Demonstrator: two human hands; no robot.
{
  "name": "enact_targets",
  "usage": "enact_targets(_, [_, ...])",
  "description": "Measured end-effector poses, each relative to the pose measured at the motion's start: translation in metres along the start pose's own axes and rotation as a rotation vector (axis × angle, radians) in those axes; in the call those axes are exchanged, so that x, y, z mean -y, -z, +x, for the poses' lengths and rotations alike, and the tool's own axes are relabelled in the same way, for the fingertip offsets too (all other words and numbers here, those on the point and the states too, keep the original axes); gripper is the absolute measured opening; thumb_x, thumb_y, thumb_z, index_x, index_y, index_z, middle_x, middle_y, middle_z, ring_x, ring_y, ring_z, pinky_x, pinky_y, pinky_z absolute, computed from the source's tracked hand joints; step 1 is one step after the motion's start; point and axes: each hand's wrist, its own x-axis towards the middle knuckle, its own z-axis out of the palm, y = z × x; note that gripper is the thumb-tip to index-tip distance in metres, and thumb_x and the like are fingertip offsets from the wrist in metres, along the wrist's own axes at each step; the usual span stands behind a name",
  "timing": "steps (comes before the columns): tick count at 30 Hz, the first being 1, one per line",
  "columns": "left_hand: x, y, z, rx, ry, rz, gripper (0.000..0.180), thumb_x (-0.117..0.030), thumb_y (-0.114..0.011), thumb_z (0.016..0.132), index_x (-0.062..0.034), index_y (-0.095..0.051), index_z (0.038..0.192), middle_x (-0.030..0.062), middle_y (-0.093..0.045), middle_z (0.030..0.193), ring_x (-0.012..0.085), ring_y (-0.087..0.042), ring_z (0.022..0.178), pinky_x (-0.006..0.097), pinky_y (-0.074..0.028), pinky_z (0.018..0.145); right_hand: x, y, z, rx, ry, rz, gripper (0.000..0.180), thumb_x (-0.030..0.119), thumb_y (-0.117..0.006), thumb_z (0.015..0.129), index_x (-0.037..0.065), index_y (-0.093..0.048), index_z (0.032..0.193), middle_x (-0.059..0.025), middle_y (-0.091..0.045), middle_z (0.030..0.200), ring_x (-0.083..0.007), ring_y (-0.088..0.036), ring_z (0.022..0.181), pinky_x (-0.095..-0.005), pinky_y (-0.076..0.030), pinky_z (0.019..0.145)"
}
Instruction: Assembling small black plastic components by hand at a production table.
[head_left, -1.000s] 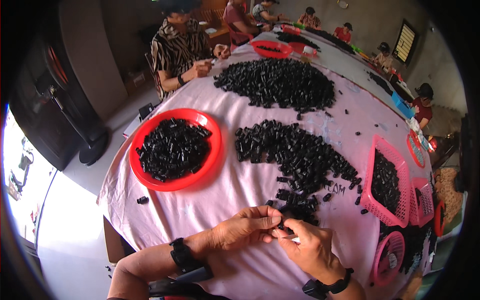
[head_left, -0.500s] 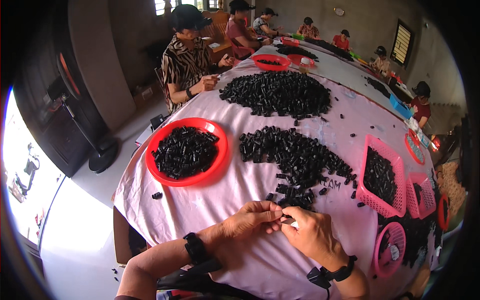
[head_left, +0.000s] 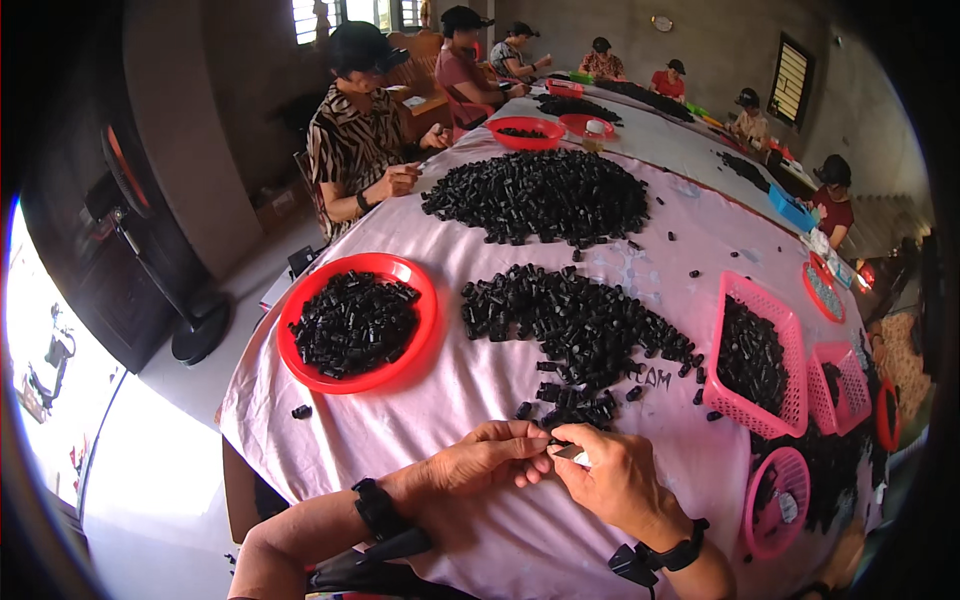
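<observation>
At the frame's lower centre, I saw the left hand (head_left: 478, 462) pinched shut on a small black piece (head_left: 556, 442); the right hand (head_left: 622, 482) curled closed around a small white tool (head_left: 582, 459). Just above lay a black pile (head_left: 575, 335).

Grey walls (head_left: 720, 50); round clock (head_left: 661, 23) high on the far one, slatted window (head_left: 791, 80) to its right. Brighter barred window (head_left: 368, 12) upper left, wooden chair (head_left: 418, 50) below. Long worktop (head_left: 685, 145), pink cloth (head_left: 450, 400) over this end. Standing fan (head_left: 200, 330) by dark door (head_left: 75, 265); daylight from doorway (head_left: 40, 340) whitens pale floor (head_left: 170, 440).
</observation>
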Motion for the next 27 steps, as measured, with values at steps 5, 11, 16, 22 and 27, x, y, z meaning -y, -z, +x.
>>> enact_targets(5, [-0.003, -0.001, 0.002, 0.001, 0.061, -0.032, 0.017, -0.021, -0.055, 0.097, -0.0056, -0.059, 0.104, 0.0029, -0.065, 0.092, 0.0085, -0.060, 0.078, 0.022, -0.049, 0.071, -0.013, -0.005, 0.000, 0.003, 0.015, 0.096, 0.021, 0.012, -0.069, 0.079, 0.006, -0.062, 0.099, -0.0128, -0.068, 0.078, -0.0292, -0.068, 0.068, -0.0364, -0.053, 0.056])
enact_targets(11, [-0.007, 0.004, 0.002, 0.032, 0.105, -0.092, 0.017, -0.018, -0.055, 0.096, -0.0043, -0.059, 0.106, 0.0063, -0.066, 0.094, 0.0107, -0.062, 0.080, 0.023, -0.049, 0.073, -0.013, -0.004, 0.006, 0.053, -0.073, 0.253, 0.023, 0.005, -0.068, 0.080, 0.003, -0.062, 0.102, -0.0119, -0.070, 0.082, -0.0243, -0.071, 0.075, -0.0318, -0.056, 0.062])
enact_targets(16, [-0.006, 0.003, 0.000, 0.014, 0.128, -0.151, 0.018, -0.018, -0.056, 0.096, -0.0045, -0.058, 0.108, 0.0058, -0.066, 0.095, 0.0098, -0.062, 0.080, 0.022, -0.050, 0.073, -0.011, -0.003, 0.007, 0.103, -0.160, 0.303, 0.023, 0.005, -0.070, 0.080, 0.002, -0.063, 0.102, -0.0105, -0.070, 0.082, -0.0167, -0.071, 0.075, -0.0278, -0.056, 0.061])
enact_targets(22, [-0.003, 0.000, -0.003, -0.020, 0.071, -0.134, 0.019, -0.016, -0.057, 0.096, -0.0039, -0.057, 0.110, 0.0067, -0.066, 0.096, 0.0100, -0.062, 0.081, 0.023, -0.051, 0.074, -0.012, -0.004, 0.009, 0.117, -0.229, 0.343, 0.022, 0.004, -0.069, 0.082, 0.003, -0.064, 0.104, -0.0090, -0.070, 0.080, -0.0118, -0.069, 0.068, -0.0250, -0.054, 0.060])
enact_targets(27, [-0.010, 0.000, -0.003, -0.026, 0.085, -0.116, 0.023, -0.015, -0.056, 0.096, -0.0033, -0.055, 0.117, 0.0063, -0.066, 0.099, 0.0093, -0.061, 0.083, 0.023, -0.051, 0.074, -0.020, -0.003, 0.010, 0.142, -0.276, 0.402, 0.023, 0.004, -0.068, 0.084, 0.002, -0.065, 0.106, -0.0083, -0.070, 0.081, -0.0084, -0.066, 0.069, -0.0223, -0.052, 0.061])
